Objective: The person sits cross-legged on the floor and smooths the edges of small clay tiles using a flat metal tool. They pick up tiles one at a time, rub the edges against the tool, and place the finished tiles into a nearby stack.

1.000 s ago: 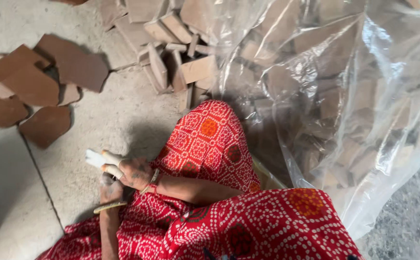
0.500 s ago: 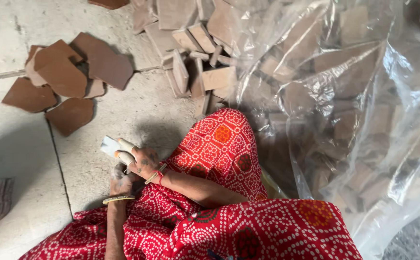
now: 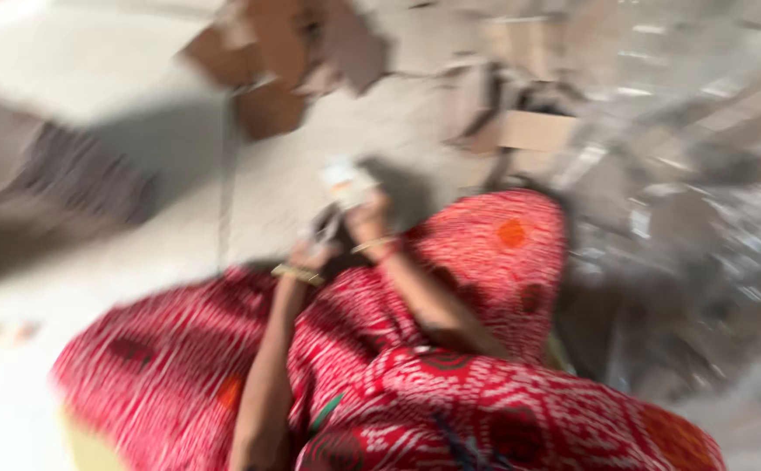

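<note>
Hands [image 3: 346, 228] blurred together over a red patterned lap, right gripping a small white block [image 3: 347, 181]; left grip unclear.

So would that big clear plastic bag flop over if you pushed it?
Probably. The clear plastic bag looks thin and crumpled, so it would likely bend and crinkle rather than stay stiff. It seems to have flat brown pieces inside, so it may be heavy to drag. The picture is blurred, so this is a guess.
</note>
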The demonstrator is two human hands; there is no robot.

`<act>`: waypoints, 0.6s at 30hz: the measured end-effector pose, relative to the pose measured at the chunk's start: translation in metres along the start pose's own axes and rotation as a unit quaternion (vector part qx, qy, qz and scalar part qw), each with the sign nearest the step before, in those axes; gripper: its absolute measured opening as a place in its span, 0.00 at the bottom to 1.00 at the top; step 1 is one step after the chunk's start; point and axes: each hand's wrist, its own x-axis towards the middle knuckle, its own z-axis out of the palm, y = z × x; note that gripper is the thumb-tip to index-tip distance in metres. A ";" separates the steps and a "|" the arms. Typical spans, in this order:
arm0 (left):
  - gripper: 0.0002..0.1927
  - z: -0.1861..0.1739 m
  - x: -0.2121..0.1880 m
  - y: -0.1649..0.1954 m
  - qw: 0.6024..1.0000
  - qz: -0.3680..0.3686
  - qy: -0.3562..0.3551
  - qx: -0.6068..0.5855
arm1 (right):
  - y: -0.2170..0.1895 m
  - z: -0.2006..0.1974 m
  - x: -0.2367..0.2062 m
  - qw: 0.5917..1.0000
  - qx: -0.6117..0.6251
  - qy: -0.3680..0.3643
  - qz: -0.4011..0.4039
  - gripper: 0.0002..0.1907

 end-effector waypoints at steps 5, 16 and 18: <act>0.49 -0.004 0.001 0.025 0.998 0.052 -0.008 0.028 | 0.013 -0.005 -0.014 0.985 0.161 -0.022 0.056 0.23; 0.32 0.006 0.017 0.011 0.996 -0.070 0.056 0.026 | 0.047 0.027 -0.012 0.964 -0.051 -0.030 -0.259 0.21; 0.30 0.006 0.018 0.010 0.989 -0.119 0.046 0.074 | 0.047 0.028 -0.010 0.961 -0.039 -0.041 -0.269 0.21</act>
